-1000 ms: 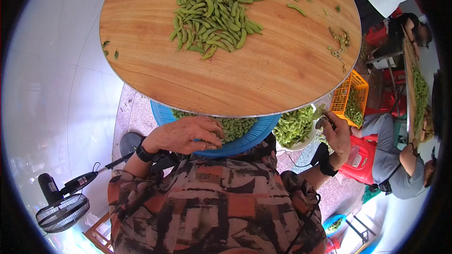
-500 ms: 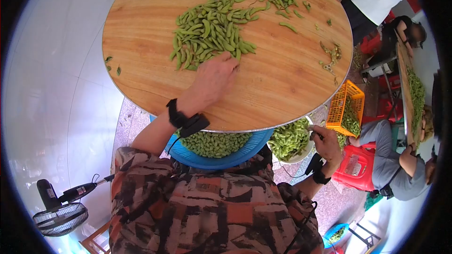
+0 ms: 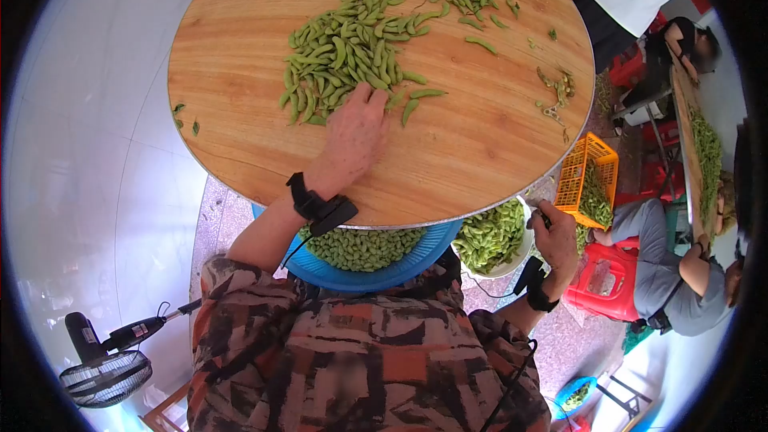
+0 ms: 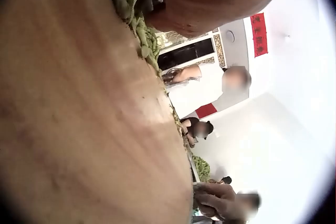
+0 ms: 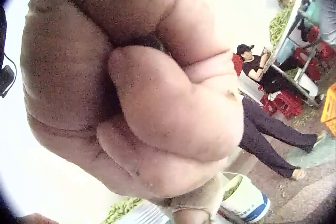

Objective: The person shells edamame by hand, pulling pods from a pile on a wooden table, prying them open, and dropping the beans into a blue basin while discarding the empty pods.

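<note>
The pods (image 3: 344, 52) lie in a long heap on the round table (image 3: 472, 144), a few loose ones at its near right side. At the heap's near end the left hand (image 3: 352, 140) touches pods with its fingers bent down; whether it pinches any, I cannot tell. Partly under the table's near edge sits a blue basin (image 3: 428, 260) of shelled beans (image 3: 364, 250), and right of it a white bowl (image 3: 524, 254) of green pieces (image 3: 490, 238). Just beside the bowl is the right hand (image 3: 558, 240), thumb and fingers curled in; what it holds, if anything, I cannot tell. Farther right stand an orange crate (image 3: 570, 184) and a red stool (image 3: 596, 284)
</note>
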A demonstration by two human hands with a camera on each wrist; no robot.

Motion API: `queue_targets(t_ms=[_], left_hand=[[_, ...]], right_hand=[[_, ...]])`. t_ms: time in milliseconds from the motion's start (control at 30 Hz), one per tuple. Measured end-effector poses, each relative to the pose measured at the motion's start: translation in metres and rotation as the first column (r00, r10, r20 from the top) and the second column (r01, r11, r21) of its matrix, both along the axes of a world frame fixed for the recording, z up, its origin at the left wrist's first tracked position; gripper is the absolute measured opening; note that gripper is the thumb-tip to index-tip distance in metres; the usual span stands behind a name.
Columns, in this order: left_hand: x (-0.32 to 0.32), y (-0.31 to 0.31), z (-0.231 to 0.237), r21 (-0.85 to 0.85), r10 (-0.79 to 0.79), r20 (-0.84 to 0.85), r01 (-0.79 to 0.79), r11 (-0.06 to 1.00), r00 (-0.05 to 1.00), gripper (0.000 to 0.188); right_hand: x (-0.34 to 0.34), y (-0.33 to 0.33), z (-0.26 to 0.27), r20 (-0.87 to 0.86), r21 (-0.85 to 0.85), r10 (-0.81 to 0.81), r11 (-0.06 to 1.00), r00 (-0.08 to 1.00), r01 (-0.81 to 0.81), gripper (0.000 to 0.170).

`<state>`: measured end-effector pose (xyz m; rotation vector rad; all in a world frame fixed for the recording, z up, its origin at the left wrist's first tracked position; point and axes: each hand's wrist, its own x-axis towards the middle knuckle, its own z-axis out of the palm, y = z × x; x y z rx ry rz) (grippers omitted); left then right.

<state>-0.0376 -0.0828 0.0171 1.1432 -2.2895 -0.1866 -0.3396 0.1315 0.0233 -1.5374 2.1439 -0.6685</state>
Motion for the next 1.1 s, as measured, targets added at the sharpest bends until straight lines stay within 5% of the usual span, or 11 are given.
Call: queue_targets(t_ms=[67, 133, 167, 233, 267, 300, 367, 467, 633, 900, 1100], left_hand=[[0.007, 0.006, 0.007, -0.006, 0.003, -0.056, -0.003, 1.0, 0.998, 0.024], [0.013, 0.015, 0.018, 0.343, -0.039, -0.32, 0.154, 0.927, 0.947, 0.022], [0.014, 0.02, 0.021, 0.34, -0.046, -0.323, 0.161, 0.927, 0.945, 0.022], [0.016, 0.034, 0.021, 0.702, 0.167, -0.626, 0.458, 0.545, 0.762, 0.017], [0.018, 0.04, 0.019, 0.702, 0.168, -0.628, 0.46, 0.544, 0.759, 0.017], [0.019, 0.046, 0.017, 0.716, 0.213, -0.656, 0.507, 0.48, 0.724, 0.014], [0.021, 0.055, 0.013, 0.722, 0.265, -0.677, 0.551, 0.418, 0.687, 0.011], [0.021, 0.063, 0.008, 0.748, 0.28, -0.64, 0.495, 0.443, 0.716, 0.011], [0.02, 0.071, 0.003, 0.583, 0.065, -0.57, 0.348, 0.734, 0.819, 0.008], [0.021, 0.081, 0.01, 0.568, 0.084, -0.563, 0.311, 0.762, 0.822, 0.01], [0.019, 0.084, 0.006, 0.545, 0.093, -0.589, 0.31, 0.779, 0.803, 0.01]], right_hand=[[0.02, -0.005, 0.001, 0.076, -0.041, -0.065, 0.997, 0.995, 0.068, 0.024], [0.048, -0.026, 0.001, 0.378, -0.259, -0.016, 0.958, 0.926, 0.123, 0.027], [0.066, -0.038, 0.003, 0.443, -0.276, 0.041, 0.957, 0.896, 0.093, 0.029], [0.102, -0.059, 0.01, 0.745, -0.158, 0.055, 0.983, 0.665, 0.096, 0.029], [0.119, -0.068, 0.014, 0.843, -0.112, 0.048, 0.99, 0.536, 0.087, 0.027], [0.13, -0.075, 0.012, 0.842, -0.11, 0.047, 0.99, 0.538, 0.085, 0.027], [0.145, -0.085, 0.007, 0.983, -0.051, 0.055, 0.998, 0.173, -0.027, 0.021], [0.155, -0.09, 0.005, 0.998, -0.029, 0.031, 0.999, 0.057, -0.038, 0.017], [0.151, -0.086, -0.005, 0.995, -0.05, 0.055, 0.997, 0.086, -0.063, 0.017], [0.145, -0.085, -0.004, 0.986, -0.088, 0.1, 0.992, 0.136, -0.09, 0.017], [0.145, -0.086, -0.009, 0.992, -0.104, 0.111, 0.989, 0.063, -0.106, 0.019]])
